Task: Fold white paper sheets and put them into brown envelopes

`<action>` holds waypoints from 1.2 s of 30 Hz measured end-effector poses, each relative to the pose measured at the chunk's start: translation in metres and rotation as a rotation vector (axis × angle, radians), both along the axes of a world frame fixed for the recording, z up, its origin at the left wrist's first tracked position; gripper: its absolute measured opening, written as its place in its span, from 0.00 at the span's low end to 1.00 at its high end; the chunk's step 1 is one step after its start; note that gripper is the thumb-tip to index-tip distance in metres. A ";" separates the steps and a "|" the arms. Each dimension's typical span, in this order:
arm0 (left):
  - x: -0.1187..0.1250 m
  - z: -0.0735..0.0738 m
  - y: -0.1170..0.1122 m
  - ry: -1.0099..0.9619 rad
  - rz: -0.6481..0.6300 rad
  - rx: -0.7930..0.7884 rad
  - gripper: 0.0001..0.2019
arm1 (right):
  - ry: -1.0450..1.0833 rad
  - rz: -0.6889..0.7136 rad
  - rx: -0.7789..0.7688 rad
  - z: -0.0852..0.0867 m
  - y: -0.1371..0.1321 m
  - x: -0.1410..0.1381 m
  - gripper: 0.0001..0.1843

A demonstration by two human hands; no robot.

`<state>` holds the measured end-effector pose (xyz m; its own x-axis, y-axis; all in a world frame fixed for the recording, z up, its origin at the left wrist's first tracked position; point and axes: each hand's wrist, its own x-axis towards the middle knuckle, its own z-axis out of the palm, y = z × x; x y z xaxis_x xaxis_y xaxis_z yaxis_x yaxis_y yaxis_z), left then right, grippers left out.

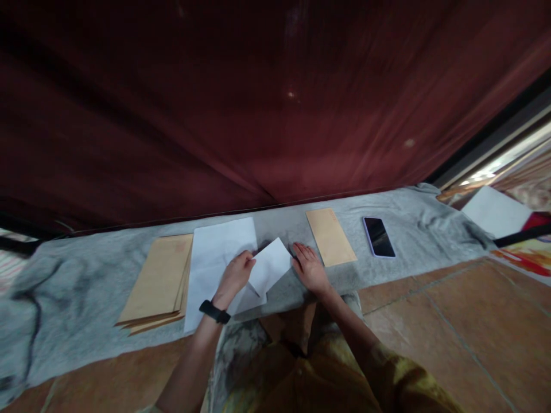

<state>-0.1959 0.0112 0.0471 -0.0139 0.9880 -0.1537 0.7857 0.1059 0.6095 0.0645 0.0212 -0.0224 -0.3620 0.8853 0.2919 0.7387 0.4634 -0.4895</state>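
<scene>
My left hand, with a black band on the wrist, pinches the left edge of a folded white sheet in front of me. My right hand lies flat with its fingers stretched out beside the sheet's right edge, on the grey cloth. Under the folded sheet lies a pile of white paper. A stack of brown envelopes sits to the left of the pile. One single brown envelope lies to the right of my right hand.
A black phone lies face up on the cloth, right of the single envelope. A dark red curtain hangs behind. Brown floor tiles spread at the right. More white paper lies at the far right.
</scene>
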 end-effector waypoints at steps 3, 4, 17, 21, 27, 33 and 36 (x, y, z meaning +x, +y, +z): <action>-0.007 -0.007 -0.009 -0.268 0.158 0.075 0.07 | 0.149 -0.027 -0.046 0.001 0.001 0.002 0.25; -0.007 -0.009 -0.012 -0.363 0.218 0.076 0.06 | 0.214 -0.050 -0.073 0.002 0.000 0.002 0.25; 0.037 -0.023 -0.041 -0.974 0.574 0.006 0.18 | 0.942 -0.186 -0.648 0.008 -0.019 -0.044 0.22; 0.038 -0.022 -0.045 -1.034 0.589 -0.038 0.21 | 0.923 -0.216 -0.652 0.007 -0.019 -0.041 0.23; 0.037 -0.016 -0.039 -1.108 0.602 -0.079 0.23 | 0.783 -0.118 -0.634 0.012 -0.018 -0.032 0.23; 0.035 -0.017 -0.028 -1.102 0.631 -0.022 0.21 | 0.752 -0.105 -0.677 0.016 -0.019 -0.028 0.25; 0.036 -0.021 -0.026 -1.088 0.656 0.027 0.22 | 0.823 -0.138 -0.702 0.018 -0.021 -0.028 0.23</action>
<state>-0.1599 -0.0144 0.0265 -0.3798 0.8465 -0.3730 -0.3147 0.2610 0.9126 0.0370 0.0003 -0.0044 -0.1722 0.9671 -0.1874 0.0881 -0.1744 -0.9807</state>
